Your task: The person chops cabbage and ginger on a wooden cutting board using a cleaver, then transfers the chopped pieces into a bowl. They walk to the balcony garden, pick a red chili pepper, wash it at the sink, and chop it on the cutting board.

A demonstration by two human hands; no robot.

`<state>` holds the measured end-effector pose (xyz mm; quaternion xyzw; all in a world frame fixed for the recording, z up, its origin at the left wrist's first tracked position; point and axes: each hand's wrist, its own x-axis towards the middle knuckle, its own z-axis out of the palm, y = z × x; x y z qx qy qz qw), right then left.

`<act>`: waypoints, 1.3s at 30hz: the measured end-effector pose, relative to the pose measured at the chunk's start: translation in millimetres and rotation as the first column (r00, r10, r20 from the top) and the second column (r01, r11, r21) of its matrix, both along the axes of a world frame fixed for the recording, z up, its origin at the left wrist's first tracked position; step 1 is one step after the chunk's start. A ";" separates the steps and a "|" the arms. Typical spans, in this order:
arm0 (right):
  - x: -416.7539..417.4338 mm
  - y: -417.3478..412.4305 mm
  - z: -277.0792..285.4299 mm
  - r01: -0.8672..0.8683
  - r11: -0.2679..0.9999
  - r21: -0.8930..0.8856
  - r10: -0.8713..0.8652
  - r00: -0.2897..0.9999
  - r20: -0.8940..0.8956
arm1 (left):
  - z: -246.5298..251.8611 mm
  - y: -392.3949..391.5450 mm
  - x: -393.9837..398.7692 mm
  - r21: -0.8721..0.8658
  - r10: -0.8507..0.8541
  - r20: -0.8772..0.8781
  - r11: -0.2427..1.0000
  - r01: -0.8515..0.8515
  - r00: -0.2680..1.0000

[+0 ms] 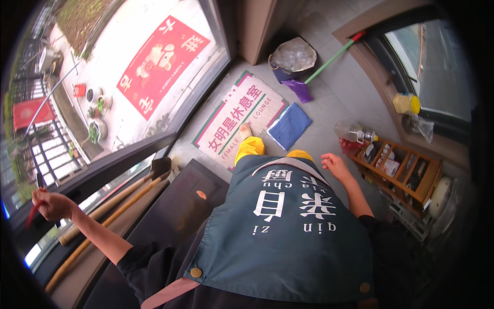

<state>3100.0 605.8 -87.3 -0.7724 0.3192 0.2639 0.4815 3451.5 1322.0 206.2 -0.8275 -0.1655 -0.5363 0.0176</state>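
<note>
At the far left, my left hand (54,205) is closed around the dark handle (39,180) of a glass door (200,92). A red strip (32,215) hangs by that fist; whether it is tied to the handle I cannot tell. My right hand (335,166) hangs empty at my right side, fingers loosely bent and a little apart. A dark green apron (285,247) bearing writing covers my front. One bare foot (245,131) stands on a pale doormat (239,112) with writing.
A folded blue cloth (290,125) lies beside the mat. Beyond it are a lined bin (295,54) and a purple dustpan or broom head (297,89) with a green pole (328,61). At right stands a wooden compartment rack (401,170). Long wooden poles (115,210) lean at left. Outside lies a red mat (164,65).
</note>
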 end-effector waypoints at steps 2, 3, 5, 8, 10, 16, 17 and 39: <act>-38.1 -11.6 -6.4 0.072 0.996 -0.044 -0.073 0.997 -0.008 | -3.2 -66.7 0.1 0.005 -0.229 0.007 0.973 0.229 0.973; -57.4 -16.0 -12.7 0.145 0.989 -0.027 -0.144 0.989 0.005 | -11.9 -84.5 1.6 0.021 -0.382 0.021 0.924 0.382 0.924; -99.6 -22.6 -24.5 0.288 0.958 0.006 -0.288 0.957 0.019 | -43.8 -133.4 13.1 -0.258 -0.580 -0.038 0.792 0.553 0.814; -156.9 -24.9 -33.8 0.451 0.889 0.083 -0.452 0.892 -0.011 | -97.3 -247.8 12.5 -0.652 -0.809 -0.098 0.493 0.577 0.580; -191.2 -16.2 -26.3 0.541 0.830 0.134 -0.545 0.838 -0.006 | -112.7 -347.8 -8.3 -0.771 -0.926 -0.082 0.293 0.566 0.368; -361.0 1.8 -59.8 0.790 0.588 0.174 -0.784 0.609 -0.115 | -124.2 -579.0 -118.2 -0.871 -0.986 -0.060 -0.025 0.491 -0.158; -387.9 6.2 -67.5 0.819 0.553 0.154 -0.809 0.572 -0.135 | -128.8 -599.9 -133.7 -0.888 -0.976 -0.076 -0.027 0.459 -0.205; -320.9 265.8 -74.2 0.935 -0.315 -0.164 -0.939 -0.332 -0.087 | -220.3 -1016.8 -379.3 -0.998 -0.041 -0.038 -0.041 0.040 -0.998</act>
